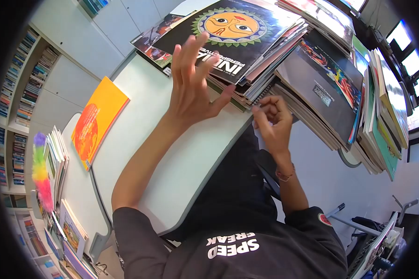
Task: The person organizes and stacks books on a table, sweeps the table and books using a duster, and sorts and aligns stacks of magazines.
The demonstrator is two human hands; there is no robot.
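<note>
My left hand (191, 88) is raised over the near edge of a stack of magazines, its fingers spread and nothing gripped. Topmost on that stack is a black "India Perspectives" magazine (177, 39) with a yellow sun face on its cover. Close to the stack's near corner, my right hand (275, 121) has its fingers curled in loosely, and no object shows in it. To its right sits a second stack, topped by a dark grey magazine (302, 86) with a colourful picture. I cannot tell whether either hand touches the paper.
An orange booklet (97, 121) lies on the white table (172, 172) at the left. More stacked magazines (381, 102) stand at the far right. At the lower left are a rainbow duster (42, 172) and upright booklets (58, 158). Bookshelves (28, 88) line the left wall.
</note>
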